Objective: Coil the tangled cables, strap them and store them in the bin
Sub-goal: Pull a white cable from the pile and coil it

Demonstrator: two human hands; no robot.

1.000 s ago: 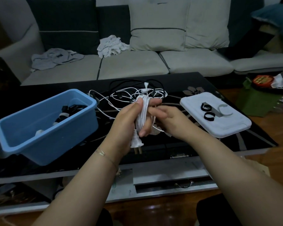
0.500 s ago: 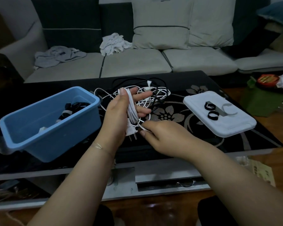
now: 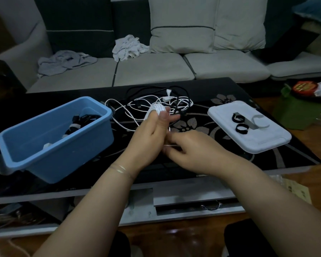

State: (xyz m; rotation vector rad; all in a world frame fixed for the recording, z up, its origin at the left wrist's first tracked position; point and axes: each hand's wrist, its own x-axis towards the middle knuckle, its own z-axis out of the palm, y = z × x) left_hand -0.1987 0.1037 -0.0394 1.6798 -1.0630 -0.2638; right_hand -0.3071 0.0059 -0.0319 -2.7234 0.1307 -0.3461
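The left hand (image 3: 148,140) is up over the middle of the black glass worktop (image 3: 220,89), its fingers wrapped by a coiled white cable (image 3: 157,109) that it grips, thumb up along the bundle. At its three o'clock the right hand (image 3: 189,149) pinches a thin white strand (image 3: 171,145) running off that coil, fingers curled in tight. Behind both, at twelve o'clock, the tangled heap of white and black cables (image 3: 156,101) lies loose on the worktop. Out at nine o'clock sits the blue plastic bin (image 3: 63,151), dark and white coils already inside. At three o'clock the white rectangular lid (image 3: 248,143) lies flat, carrying two black strap loops (image 3: 239,123).
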